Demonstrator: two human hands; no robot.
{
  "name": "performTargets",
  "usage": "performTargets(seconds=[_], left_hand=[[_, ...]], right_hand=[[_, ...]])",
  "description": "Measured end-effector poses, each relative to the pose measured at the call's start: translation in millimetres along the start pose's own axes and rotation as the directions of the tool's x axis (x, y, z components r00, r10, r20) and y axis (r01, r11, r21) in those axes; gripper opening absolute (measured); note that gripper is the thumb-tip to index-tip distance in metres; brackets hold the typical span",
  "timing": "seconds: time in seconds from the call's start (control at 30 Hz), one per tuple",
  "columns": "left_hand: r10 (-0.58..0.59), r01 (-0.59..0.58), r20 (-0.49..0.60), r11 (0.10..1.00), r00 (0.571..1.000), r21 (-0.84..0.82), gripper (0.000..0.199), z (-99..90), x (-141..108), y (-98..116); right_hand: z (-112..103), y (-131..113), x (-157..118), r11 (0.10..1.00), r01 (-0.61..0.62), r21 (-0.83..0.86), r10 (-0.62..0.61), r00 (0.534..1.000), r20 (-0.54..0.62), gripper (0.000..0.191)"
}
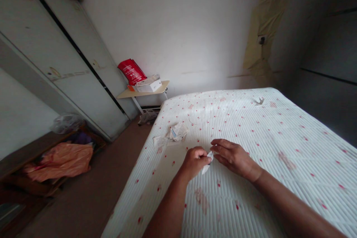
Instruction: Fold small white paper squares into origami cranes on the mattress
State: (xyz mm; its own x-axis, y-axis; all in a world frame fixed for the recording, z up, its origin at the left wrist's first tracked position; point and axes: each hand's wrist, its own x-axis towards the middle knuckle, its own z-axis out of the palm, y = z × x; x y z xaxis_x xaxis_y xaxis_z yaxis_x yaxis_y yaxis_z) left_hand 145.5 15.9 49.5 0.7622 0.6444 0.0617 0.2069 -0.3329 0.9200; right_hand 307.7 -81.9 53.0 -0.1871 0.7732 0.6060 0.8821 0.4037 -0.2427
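Note:
A small folded piece of white paper (205,169) is pinched between the thumb and fingers of my left hand (194,161), just above the bed. My right hand (233,157) is held close on the other side, its fingers stretched and slightly apart. Its fingertips are at the paper's upper edge; whether they press on it I cannot tell, and the thumb is hidden. Beyond my left hand lie crumpled printed paper pieces (178,132) and a flatter printed scrap (160,141) on the striped, red-dotted mattress (223,119).
A twisted white paper piece (260,100) lies near the bed's far right. At the far left corner a small table (157,91) carries a white box (149,86) and a red bag (131,71). Wardrobe (69,52) and an orange plastic bag (61,161) are on the left.

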Motion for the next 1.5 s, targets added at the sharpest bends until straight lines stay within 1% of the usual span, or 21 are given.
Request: performTargets(seconds=[0.13, 0.23, 0.4, 0.57, 0.7, 0.83, 0.97, 1.13, 1.33, 1.5], left_hand=[[-0.020, 0.021, 0.009, 1.000, 1.000, -0.015, 0.018, -0.7, -0.9, 0.7], [-0.033, 0.034, 0.022, 0.999, 0.999, -0.032, 0.019, -1.3, -1.3, 1.3], [-0.010, 0.010, 0.034, 1.000, 0.999, -0.010, 0.020, -2.4, -1.0, 1.9], [-0.065, 0.068, 0.060, 0.996, 0.996, -0.057, 0.024, -2.5, -1.2, 1.4], [-0.052, 0.057, 0.079, 0.996, 0.995, -0.067, 0.023, -1.8, -1.4, -1.3], [-0.067, 0.075, 0.112, 0.995, 0.991, -0.067, 0.021, -1.0, -1.1, -5.4], [-0.103, 0.113, 0.123, 0.991, 0.987, -0.076, 0.019, -1.0, -1.0, -7.7], [-0.080, 0.090, 0.123, 0.993, 0.989, -0.072, 0.016, -1.1, -1.3, -7.2], [-0.076, 0.087, 0.126, 0.993, 0.989, -0.084, 0.016, -1.7, -1.6, -6.8], [-0.076, 0.086, 0.123, 0.994, 0.989, -0.074, 0.015, -2.2, -1.7, -3.9]], right_hand=[[2.7, 0.9, -0.3, 0.998, -0.031, 0.061, 0.032, 0.999, -0.013, 0.018], [3.1, 2.7, -1.5, 0.988, -0.062, 0.144, 0.065, 0.998, -0.020, 0.016], [1.9, 2.7, -2.0, 0.957, -0.114, 0.268, 0.119, 0.993, -0.002, 0.018], [0.6, 1.1, -1.7, 0.938, -0.137, 0.319, 0.135, 0.990, 0.030, 0.014], [-0.5, -0.5, -1.1, 0.929, -0.145, 0.341, 0.138, 0.989, 0.045, 0.017], [-2.1, -2.0, -0.2, 0.935, -0.118, 0.335, 0.103, 0.993, 0.062, 0.021], [-2.1, -0.4, -1.7, 0.957, -0.089, 0.277, 0.068, 0.994, 0.085, 0.022], [-0.3, 2.6, -4.5, 0.978, -0.055, 0.200, 0.033, 0.994, 0.109, 0.022], [-2.9, 2.4, -3.2, 0.991, -0.023, 0.131, 0.011, 0.996, 0.090, 0.021], [-3.9, 2.0, -0.7, 0.994, 0.007, 0.105, -0.017, 0.995, 0.093, 0.022]])
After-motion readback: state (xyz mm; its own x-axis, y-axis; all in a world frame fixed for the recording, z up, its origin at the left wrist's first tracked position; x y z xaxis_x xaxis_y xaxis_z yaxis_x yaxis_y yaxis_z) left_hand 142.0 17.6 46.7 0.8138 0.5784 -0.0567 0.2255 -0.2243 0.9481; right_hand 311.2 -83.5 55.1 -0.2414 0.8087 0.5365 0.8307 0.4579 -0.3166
